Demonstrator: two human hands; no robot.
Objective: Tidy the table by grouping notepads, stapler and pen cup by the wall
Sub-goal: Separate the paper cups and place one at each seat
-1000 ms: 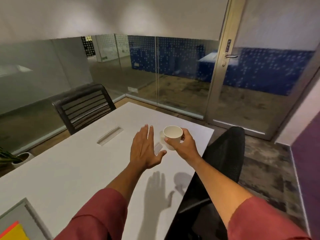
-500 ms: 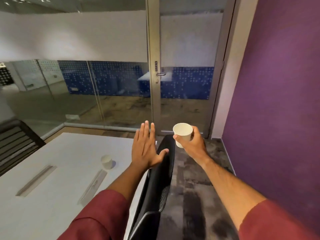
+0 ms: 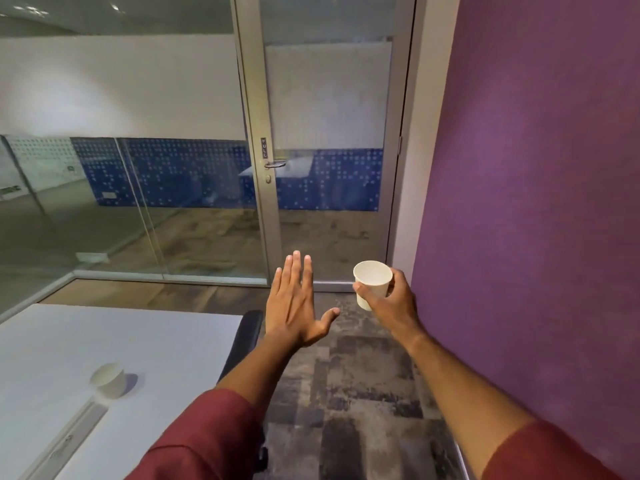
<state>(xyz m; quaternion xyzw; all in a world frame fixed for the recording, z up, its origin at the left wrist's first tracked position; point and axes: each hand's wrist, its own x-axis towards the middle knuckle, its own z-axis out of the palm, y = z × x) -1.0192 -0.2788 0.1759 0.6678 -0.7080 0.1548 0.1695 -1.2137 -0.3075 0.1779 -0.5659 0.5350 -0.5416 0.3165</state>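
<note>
My right hand [image 3: 394,299] grips a white paper cup [image 3: 372,282] by its side, holding it upright in the air over the carpet, off to the right of the white table [image 3: 52,341]. My left hand [image 3: 294,306] is flat and empty, fingers stretched forward, hovering past the table's right edge above a black chair. A second white cup [image 3: 109,379] stands on the table at lower left. No notepads or stapler appear in this view.
A black chair back [image 3: 246,337] stands against the table's right edge. A cable slot [image 3: 69,438] runs along the table near the second cup. A purple wall [image 3: 536,202] fills the right side; a glass door [image 3: 329,150] lies ahead. Patterned carpet [image 3: 346,393] covers the floor.
The view has swung right, away from the table toward the purple wall and door. My right hand lifted the cup off the table and carried it over the floor. My left hand stayed open.
</note>
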